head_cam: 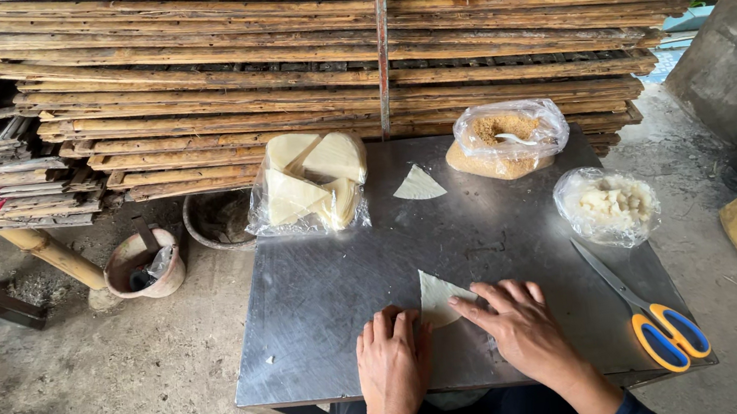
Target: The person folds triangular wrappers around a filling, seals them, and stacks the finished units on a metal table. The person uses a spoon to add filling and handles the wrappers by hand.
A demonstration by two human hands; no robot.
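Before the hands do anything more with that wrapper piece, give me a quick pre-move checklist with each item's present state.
1. Both hands on the pale triangular wrapper: ok; left hand at its left edge, right hand fingers on its lower right.
2. Wrapper lies flat on the metal table: ok.
3. Scissors apart from hands: ok, lying right of them.
4. Bag of brown crumbs open: ok.
5. Bag of white filling open: cannot tell.
6. Bag of stacked wrappers at hand: ok.

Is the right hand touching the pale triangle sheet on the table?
Touching. The head view shows the right hand with its fingertips lying on the triangle sheet's lower edge, no gap between them.
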